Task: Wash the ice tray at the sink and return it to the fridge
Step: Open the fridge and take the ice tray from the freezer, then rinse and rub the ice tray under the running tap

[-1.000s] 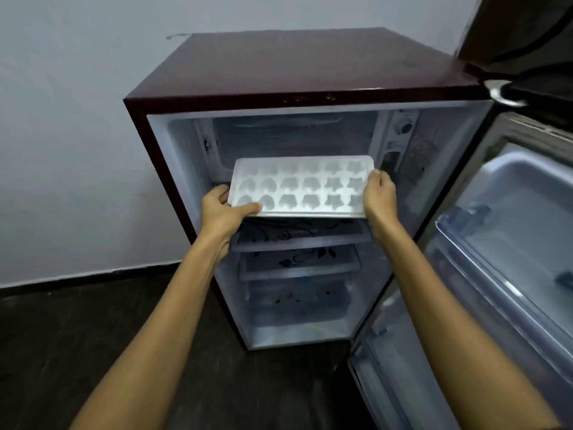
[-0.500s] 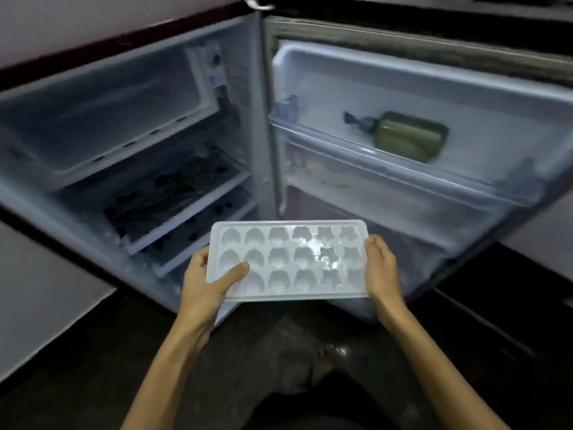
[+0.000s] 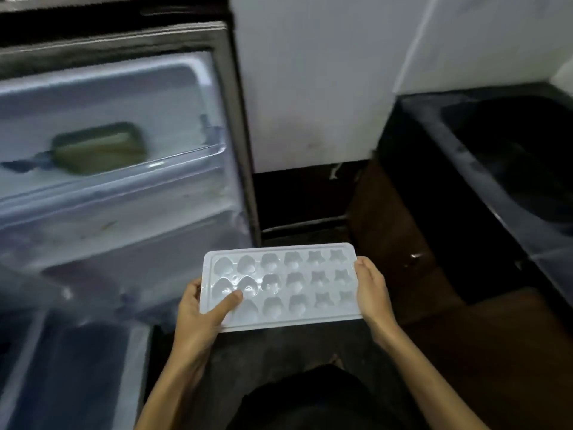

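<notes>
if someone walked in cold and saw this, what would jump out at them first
The white ice tray low in the middle, held level at its two short ends by the left hand and the right hand, with the left thumb lying across its moulded cups. Next, the open fridge door filling the left side, with a blurred green bottle lying in its shelf. On the right sits a dark counter with a sink basin.

Open fridge door [image 3: 124, 97], green bottle [image 3: 99, 148] lying on its door shelf [image 3: 186, 162]
</notes>
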Motion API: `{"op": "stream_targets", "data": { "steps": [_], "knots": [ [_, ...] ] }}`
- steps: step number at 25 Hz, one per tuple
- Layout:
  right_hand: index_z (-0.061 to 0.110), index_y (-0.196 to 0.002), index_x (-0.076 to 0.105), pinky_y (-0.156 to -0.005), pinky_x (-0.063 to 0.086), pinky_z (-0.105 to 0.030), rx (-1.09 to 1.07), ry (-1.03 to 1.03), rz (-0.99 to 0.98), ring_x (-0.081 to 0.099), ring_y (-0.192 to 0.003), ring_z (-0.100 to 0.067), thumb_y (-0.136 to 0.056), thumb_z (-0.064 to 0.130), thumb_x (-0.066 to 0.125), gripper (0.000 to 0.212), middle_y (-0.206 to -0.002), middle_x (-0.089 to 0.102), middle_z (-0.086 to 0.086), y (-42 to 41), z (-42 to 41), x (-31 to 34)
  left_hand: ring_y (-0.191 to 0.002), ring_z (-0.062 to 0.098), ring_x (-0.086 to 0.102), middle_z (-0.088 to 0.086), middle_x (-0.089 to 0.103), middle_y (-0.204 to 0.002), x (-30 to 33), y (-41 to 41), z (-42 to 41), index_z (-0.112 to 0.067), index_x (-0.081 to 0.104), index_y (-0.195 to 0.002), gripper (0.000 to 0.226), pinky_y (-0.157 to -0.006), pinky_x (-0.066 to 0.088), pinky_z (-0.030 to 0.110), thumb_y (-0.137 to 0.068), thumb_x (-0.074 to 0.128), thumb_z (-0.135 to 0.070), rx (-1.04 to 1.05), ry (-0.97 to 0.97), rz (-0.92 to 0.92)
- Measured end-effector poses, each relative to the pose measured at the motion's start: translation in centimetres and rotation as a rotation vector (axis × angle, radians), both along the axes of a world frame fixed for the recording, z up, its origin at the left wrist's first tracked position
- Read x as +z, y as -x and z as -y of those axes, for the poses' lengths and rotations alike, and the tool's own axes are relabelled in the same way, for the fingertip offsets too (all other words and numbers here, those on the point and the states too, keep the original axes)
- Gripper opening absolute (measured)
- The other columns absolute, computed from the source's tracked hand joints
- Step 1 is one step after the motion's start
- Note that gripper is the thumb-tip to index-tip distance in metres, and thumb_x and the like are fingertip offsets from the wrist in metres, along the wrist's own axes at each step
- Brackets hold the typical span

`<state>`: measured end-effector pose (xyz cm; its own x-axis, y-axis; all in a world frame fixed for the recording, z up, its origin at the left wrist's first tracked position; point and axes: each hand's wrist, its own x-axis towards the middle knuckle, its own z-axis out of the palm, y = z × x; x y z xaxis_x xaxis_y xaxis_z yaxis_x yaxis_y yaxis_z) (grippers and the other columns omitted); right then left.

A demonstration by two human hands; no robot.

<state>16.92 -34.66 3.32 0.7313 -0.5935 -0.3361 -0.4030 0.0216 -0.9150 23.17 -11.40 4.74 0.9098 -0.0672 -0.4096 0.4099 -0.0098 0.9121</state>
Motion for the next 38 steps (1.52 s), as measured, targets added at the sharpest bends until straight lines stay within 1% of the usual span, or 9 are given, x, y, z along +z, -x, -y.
{"op": "stream_targets", "data": {
  "steps": [4, 7, 9, 16, 21, 26, 31, 35, 38],
  "knots": [
    [0.005, -0.093, 0.056, -0.064, 0.043, -0.027, -0.232, -0.016, 0.0, 0.057, -0.075, -0.018, -0.101, 0.02, 0.031, 0.03, -0.083, 0.06, -0.006, 3.7, 4.9, 0.3, -0.086, 0.027, 0.068, 0.009, 0.07, -0.101, 0.0, -1.7, 7.4, -0.019, 0.057, -0.108, 0.027, -0.075, 0.054, 0.04, -0.083, 0.066, -0.013, -0.218, 0.045, -0.011],
    [0.012, -0.089, 0.057, -0.063, 0.044, -0.024, -0.392, -0.021, 0.004, 0.061, -0.076, -0.016, -0.101, 0.022, 0.031, 0.03, -0.084, 0.063, -0.003, 6.0, 8.4, 0.7, -0.082, 0.024, 0.069, 0.007, 0.072, -0.096, 0.1, -2.5, 13.1, -0.022, 0.059, -0.103, 0.016, -0.068, 0.053, 0.036, -0.087, 0.061, -0.019, -0.339, 0.059, -0.015],
    [0.014, -0.091, 0.057, -0.063, 0.046, -0.025, -0.5, -0.021, 0.001, 0.063, -0.079, -0.017, -0.102, 0.023, 0.031, 0.03, -0.087, 0.064, -0.004, 7.6, 10.9, 0.9, -0.085, 0.025, 0.069, 0.008, 0.072, -0.097, -0.1, -2.7, 17.3, -0.023, 0.061, -0.103, 0.014, -0.069, 0.052, 0.036, -0.089, 0.059, -0.02, -0.423, 0.061, -0.022],
    [0.008, -0.094, 0.057, -0.066, 0.045, -0.028, -0.784, -0.003, 0.021, 0.061, -0.081, -0.02, -0.101, 0.021, 0.03, 0.03, -0.094, 0.063, -0.012, 12.1, 18.7, 1.3, -0.086, 0.022, 0.066, 0.004, 0.07, -0.098, 0.2, -1.9, 30.4, -0.02, 0.061, -0.107, 0.018, -0.066, 0.049, 0.035, -0.097, 0.047, -0.024, -0.665, 0.044, -0.048],
    [0.014, -0.093, 0.059, -0.065, 0.045, -0.022, -0.946, -0.002, 0.036, 0.061, -0.081, -0.013, -0.102, 0.021, 0.03, 0.032, -0.092, 0.065, -0.003, 14.0, 23.0, 1.8, -0.086, 0.022, 0.065, 0.004, 0.069, -0.096, 1.3, -1.2, 37.8, -0.02, 0.063, -0.104, 0.024, -0.066, 0.048, 0.034, -0.1, 0.039, -0.021, -0.8, 0.058, -0.067],
    [0.009, -0.099, 0.059, -0.069, 0.044, -0.024, -1.061, -0.024, 0.015, 0.059, -0.084, -0.014, -0.102, 0.023, 0.031, 0.032, -0.096, 0.064, -0.005, 13.7, 27.2, 1.9, -0.086, 0.026, 0.067, 0.007, 0.072, -0.095, 1.8, -2.8, 44.4, -0.017, 0.064, -0.105, 0.025, -0.07, 0.052, 0.037, -0.099, 0.04, -0.02, -0.94, 0.052, -0.072],
    [0.015, -0.112, 0.059, -0.082, 0.045, -0.027, -1.181, -0.02, 0.003, 0.06, -0.1, -0.014, -0.101, 0.03, 0.032, 0.032, -0.107, 0.064, 0.001, 10.9, 31.8, 1.7, -0.089, 0.028, 0.067, 0.01, 0.072, -0.098, 2.1, -6.4, 51.7, -0.015, 0.063, -0.107, 0.025, -0.067, 0.051, 0.035, -0.099, 0.041, -0.022, -1.082, 0.024, -0.081],
    [0.02, -0.092, 0.056, -0.067, 0.041, -0.016, -1.301, -0.013, 0.055, 0.055, -0.081, 0.0, -0.102, 0.024, 0.032, 0.026, -0.091, 0.06, 0.009, 7.6, 34.9, 3.1, -0.095, 0.028, 0.066, 0.011, 0.069, -0.107, 3.1, -9.7, 57.6, -0.013, 0.06, -0.117, 0.031, -0.068, 0.051, 0.035, -0.1, 0.038, -0.025, -1.178, 0.021, -0.088],
    [0.013, -0.1, 0.057, -0.069, 0.042, -0.021, -1.386, -0.009, 0.063, 0.055, -0.082, -0.002, -0.102, 0.022, 0.033, 0.026, -0.099, 0.061, -0.001, 5.8, 36.8, 3.3, -0.09, 0.026, 0.066, 0.009, 0.07, -0.101, 3.7, -11.5, 61.0, -0.014, 0.062, -0.11, 0.03, -0.065, 0.05, 0.034, -0.101, 0.035, -0.022, -1.27, 0.029, -0.073]
  ]
}}
